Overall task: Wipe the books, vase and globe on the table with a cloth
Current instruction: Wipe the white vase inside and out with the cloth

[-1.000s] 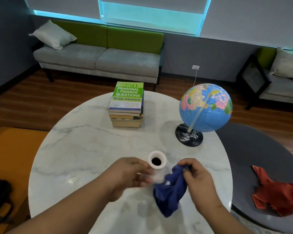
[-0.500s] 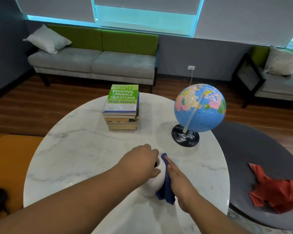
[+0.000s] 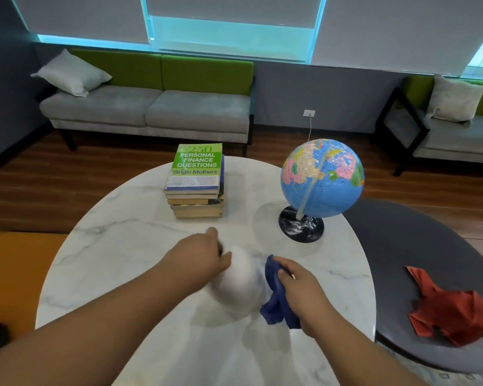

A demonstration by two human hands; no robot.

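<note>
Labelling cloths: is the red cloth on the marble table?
No: the red cloth lies on the separate dark grey table, while the right hand grips the blue cloth over the marble table.

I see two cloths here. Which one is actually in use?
The dark blue cloth, gripped by the right hand against the white vase. The crumpled red cloth lies apart on the dark grey side table.

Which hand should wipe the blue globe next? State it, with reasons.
Right. The right hand grips the crumpled dark blue cloth, and the round blue globe stands on that side; the left hand holds the white vase.
</note>
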